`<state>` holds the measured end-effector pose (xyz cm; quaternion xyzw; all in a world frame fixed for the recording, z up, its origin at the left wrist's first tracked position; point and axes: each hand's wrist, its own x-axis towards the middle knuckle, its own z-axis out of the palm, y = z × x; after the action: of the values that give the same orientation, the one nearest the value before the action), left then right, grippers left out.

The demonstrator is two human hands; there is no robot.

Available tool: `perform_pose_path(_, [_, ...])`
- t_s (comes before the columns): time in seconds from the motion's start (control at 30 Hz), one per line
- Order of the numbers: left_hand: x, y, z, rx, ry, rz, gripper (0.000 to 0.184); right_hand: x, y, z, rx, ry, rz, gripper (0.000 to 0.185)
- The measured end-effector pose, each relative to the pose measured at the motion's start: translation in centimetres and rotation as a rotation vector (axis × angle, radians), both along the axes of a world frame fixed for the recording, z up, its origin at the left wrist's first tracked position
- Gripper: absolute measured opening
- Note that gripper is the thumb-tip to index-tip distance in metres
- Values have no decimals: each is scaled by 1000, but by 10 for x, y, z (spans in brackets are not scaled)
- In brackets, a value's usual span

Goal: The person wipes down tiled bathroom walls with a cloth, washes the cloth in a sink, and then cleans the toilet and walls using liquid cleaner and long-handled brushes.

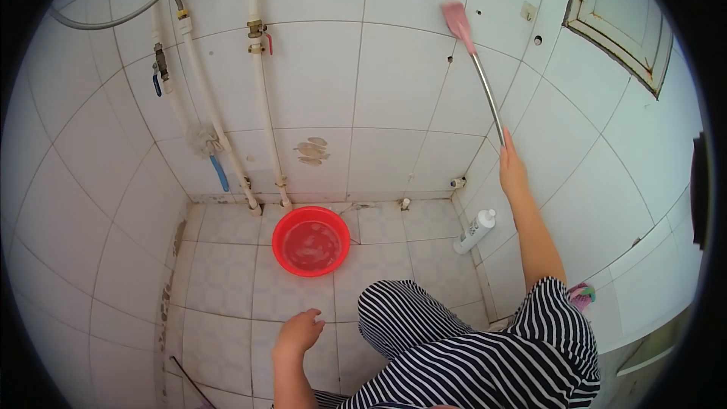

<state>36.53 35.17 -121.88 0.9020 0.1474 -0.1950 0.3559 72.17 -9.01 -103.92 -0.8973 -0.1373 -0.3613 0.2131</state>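
My right hand (513,171) is closed around the metal handle of a long scrubbing brush (485,87). The brush's pink head (456,20) is up at the white tiled back wall (401,68), near the right corner; whether it presses on the tile I cannot tell. My left hand (301,331) hangs empty above the floor, its fingers loosely bent and apart. Beyond it, a red basin (278,255) holds cloudy liquid with some foam. A white bottle (475,232) leans by the right wall, below my right forearm.
White pipes (261,106) with valves run down the back wall at the left. A blue-handled brush (219,173) hangs among them. At the upper right is a framed window or hatch (617,23). My knee in striped cloth (409,318) is over the tiled floor (219,273).
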Motion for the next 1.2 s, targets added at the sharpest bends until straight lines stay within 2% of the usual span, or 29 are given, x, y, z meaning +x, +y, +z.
perform_pose_path(0.07, [-3, 1, -8, 18, -40, -37, 43, -11, -17, -15, 39, 54, 0, 51])
perform_pose_path(0.1, [-4, 1, -9, 20, -41, -34, 43, -12, -7, -4, 40, 52, 3, 51])
perform_pose_path(0.17, [-8, 0, -8, 25, -67, -68, 43, -8, 21, 36, -59, 162, -101, 52])
perform_pose_path(0.3, [-12, 1, -12, 59, -83, -38, 43, 24, 117, 115, -156, 28, 18, 50])
perform_pose_path(0.4, [-13, 2, -1, 44, -108, 16, 43, 28, 160, 141, -154, 42, 81, 50])
perform_pose_path(0.53, [-13, 6, -1, 21, -104, 38, 43, 7, 133, 96, -147, 124, 71, 51])
perform_pose_path(0.67, [-11, 4, -5, 40, -87, -29, 43, -12, 49, -31, -79, 48, 67, 51])
perform_pose_path(0.7, [-13, 3, -6, 43, -85, -25, 43, -21, 41, -46, -38, 163, 13, 51])
perform_pose_path(0.8, [-15, 4, -12, 35, -68, -60, 43, -34, 45, -24, -77, 263, -106, 51])
perform_pose_path(0.87, [-18, 4, -16, 23, -52, -49, 43, -13, 60, 20, -150, 143, -98, 51])
perform_pose_path(0.93, [-20, 4, -7, 38, -65, -16, 43, 10, 84, 73, -75, 44, -42, 51])
perform_pose_path(1.0, [-22, 5, 2, 58, -81, 17, 43, 17, 110, 120, 66, 68, 38, 51])
perform_pose_path(1.1, [-20, 4, 7, 46, -144, 40, 43, 33, 105, 101, 79, -62, 112, 52])
perform_pose_path(1.2, [-13, 4, 3, 18, -156, 36, 42, 10, 78, 19, 36, 89, 31, 52])
